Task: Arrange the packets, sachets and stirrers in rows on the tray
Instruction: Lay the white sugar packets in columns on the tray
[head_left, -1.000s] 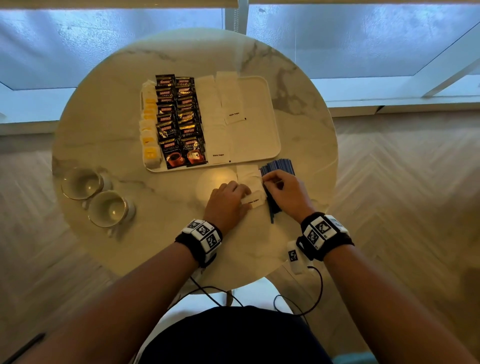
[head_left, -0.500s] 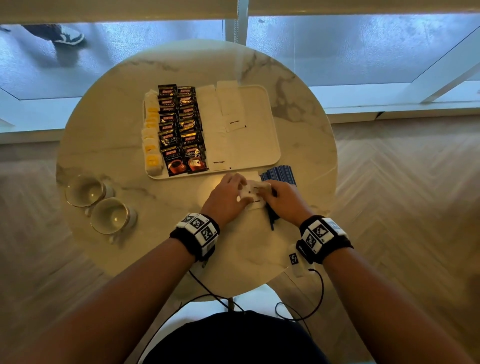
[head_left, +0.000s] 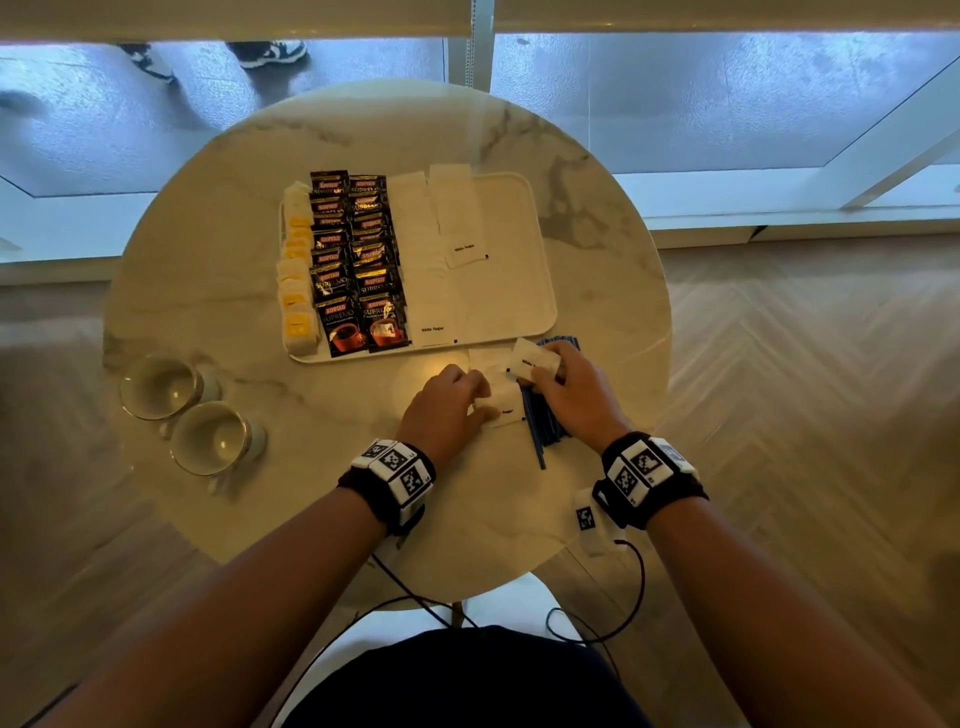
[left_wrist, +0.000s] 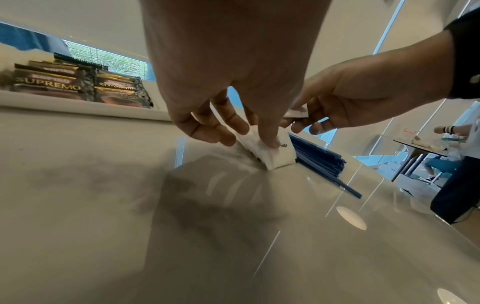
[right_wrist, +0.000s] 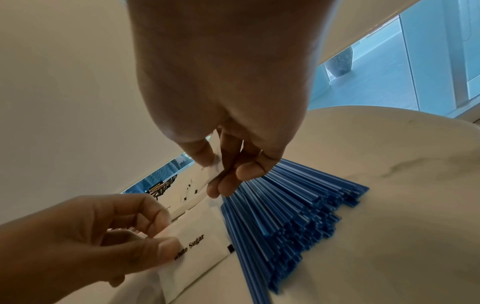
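Note:
On the round marble table a cream tray holds rows: yellow-and-white packets, black Kopiko packets and white sugar sachets. Its right part is bare. In front of the tray my left hand pinches a small stack of white sugar sachets lying on the table. My right hand pinches one sugar sachet, lifted just above the stack. Blue stirrers lie in a pile under the right hand.
Two glass cups stand at the table's left front. The table edge runs close to the right of the stirrers. A person's shoes show beyond the far window. Cables hang from my wrists at the near edge.
My right hand has left the stirrers, taken one sachet off the stack and raised it toward the tray's near edge. The left hand stays on the stack.

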